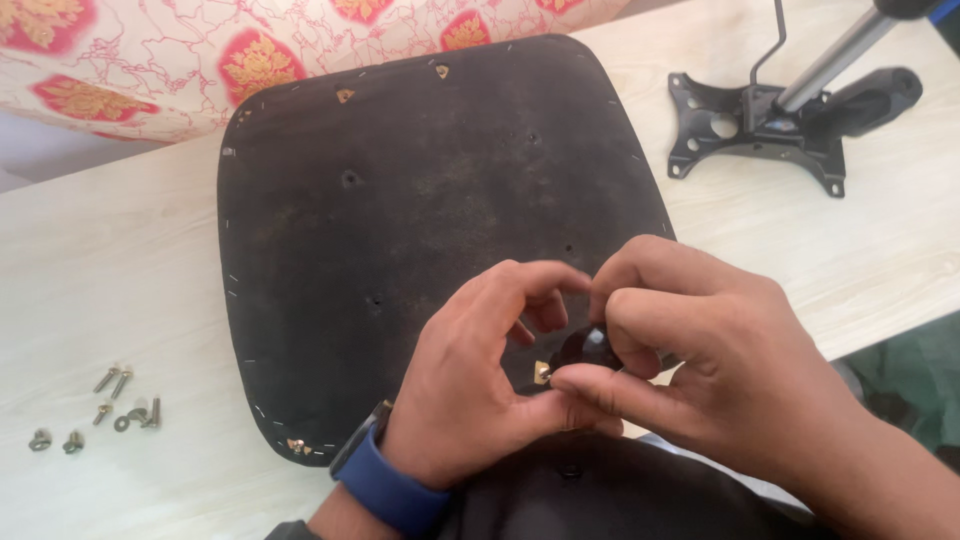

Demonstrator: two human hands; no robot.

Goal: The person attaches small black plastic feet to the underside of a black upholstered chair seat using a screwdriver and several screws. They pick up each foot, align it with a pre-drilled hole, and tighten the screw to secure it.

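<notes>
— While both hands sit low over the near edge of the upturned black seat base (400,200) with its dark fabric underside, I've got a small black knob-like part (588,350) pinched between them. See it?

— I see it. Which hand has it?

— My right hand (700,350) is curled tight round it, thumb underneath and fingers over the top. My left hand (470,375), the one with the blue wristband (390,490), is closed in against it from the other side, thumb tip touching the right thumb. So it's a narrow two-handed pinch on that part.

— And where's the part against the seat?

— Right over the near right corner of the seat base, just beside a small brass-coloured fitting (542,372) set in the fabric. Whether it touches the fabric, I can't tell; my fingers hide it.

— Anything else about?

— Off to my left on the pale wooden tabletop (120,270), well apart from the hands, lies a loose cluster of metal bolts and washers (110,400). Far right, a black metal mounting plate (750,130) with a grey cylinder rising from it. Behind the seat, a red, gold and white patterned cloth (200,50).
</notes>
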